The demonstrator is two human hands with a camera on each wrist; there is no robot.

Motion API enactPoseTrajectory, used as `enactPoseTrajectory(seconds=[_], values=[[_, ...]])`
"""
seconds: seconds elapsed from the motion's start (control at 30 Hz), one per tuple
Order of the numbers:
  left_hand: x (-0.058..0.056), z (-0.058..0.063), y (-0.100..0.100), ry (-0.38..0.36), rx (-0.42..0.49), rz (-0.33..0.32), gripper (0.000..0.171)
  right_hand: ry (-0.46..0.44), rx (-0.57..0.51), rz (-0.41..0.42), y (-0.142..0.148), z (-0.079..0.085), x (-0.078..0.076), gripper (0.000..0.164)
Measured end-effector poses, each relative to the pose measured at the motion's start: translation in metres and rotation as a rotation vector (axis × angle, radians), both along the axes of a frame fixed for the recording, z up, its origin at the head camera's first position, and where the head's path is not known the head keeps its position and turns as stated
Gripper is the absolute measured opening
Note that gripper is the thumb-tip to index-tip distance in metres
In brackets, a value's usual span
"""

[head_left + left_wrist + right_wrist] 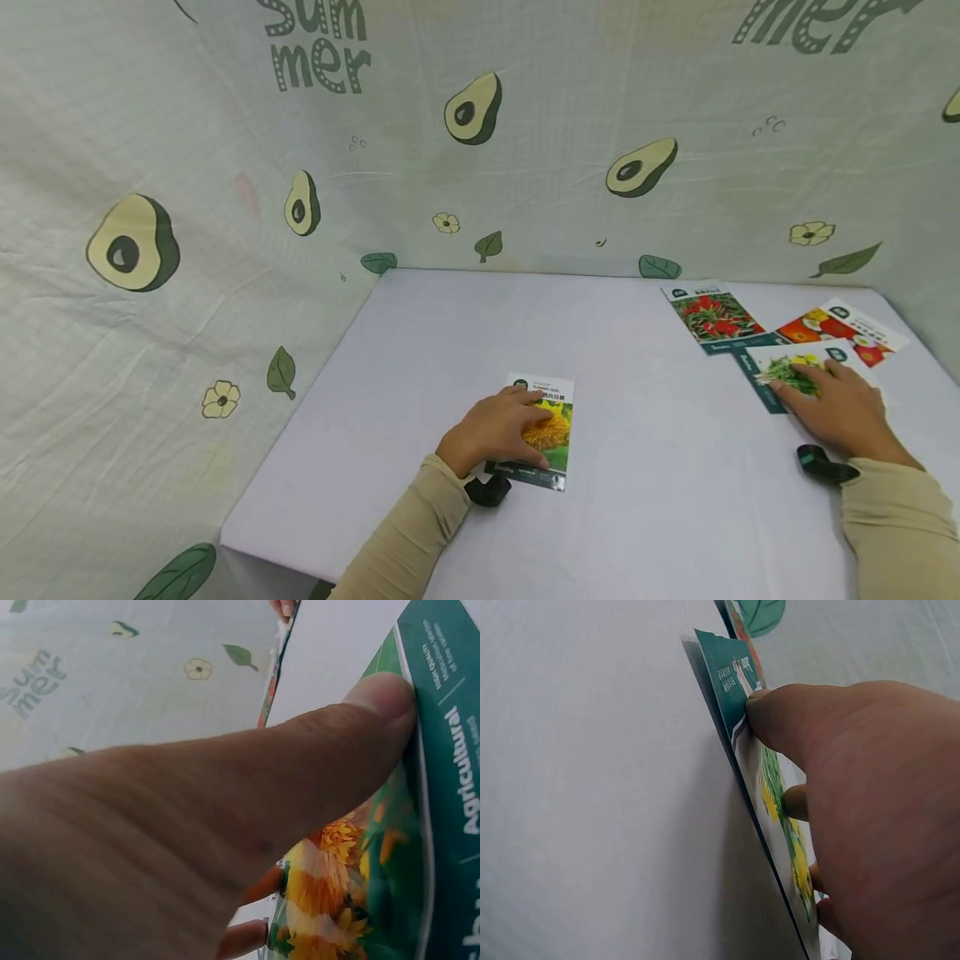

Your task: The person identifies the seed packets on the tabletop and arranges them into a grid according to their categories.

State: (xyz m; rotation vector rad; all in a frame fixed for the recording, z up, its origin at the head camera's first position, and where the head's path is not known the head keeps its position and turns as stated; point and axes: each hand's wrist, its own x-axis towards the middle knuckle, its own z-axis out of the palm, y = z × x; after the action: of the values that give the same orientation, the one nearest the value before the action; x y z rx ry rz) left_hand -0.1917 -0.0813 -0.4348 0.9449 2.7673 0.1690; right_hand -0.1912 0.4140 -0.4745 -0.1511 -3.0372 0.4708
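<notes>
My left hand [498, 429] rests with spread fingers on a flower seed packet [557, 458] near the middle of the table. An orange-yellow bloom is printed on it, above a dark green band. In the left wrist view the thumb [382, 697] lies across the picture beside that band. Over at the right, my right hand [847, 408] touches a seed packet [761, 392] printed with green stems and yellow flowers. The right wrist view has its thumb [769, 712] on the packet's green end and the other fingertips along the printed face; the palm hides part of it.
Two more packets lie beyond the right hand: one with red flowers [716, 315] and one with red and orange blooms [821, 327]. The right-hand packet overlaps their near edges. A white-covered table [420, 350] meets an avocado-printed cloth [540, 200] behind and at the left.
</notes>
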Motion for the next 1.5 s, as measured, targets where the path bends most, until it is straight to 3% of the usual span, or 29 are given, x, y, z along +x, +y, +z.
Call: enactPoseTrajectory(seconds=[0.5,1.5], values=[[0.0002,0.0015,-0.0019,0.046,-0.006,0.012,0.074,-0.001,-0.007,-0.01,-0.001,0.0017,-0.0024,0.082],[0.0022,0.0028,-0.0051,0.051,-0.025,0.005,0.072,0.0,0.009,0.0,0.0007,-0.0019,-0.0017,0.081]])
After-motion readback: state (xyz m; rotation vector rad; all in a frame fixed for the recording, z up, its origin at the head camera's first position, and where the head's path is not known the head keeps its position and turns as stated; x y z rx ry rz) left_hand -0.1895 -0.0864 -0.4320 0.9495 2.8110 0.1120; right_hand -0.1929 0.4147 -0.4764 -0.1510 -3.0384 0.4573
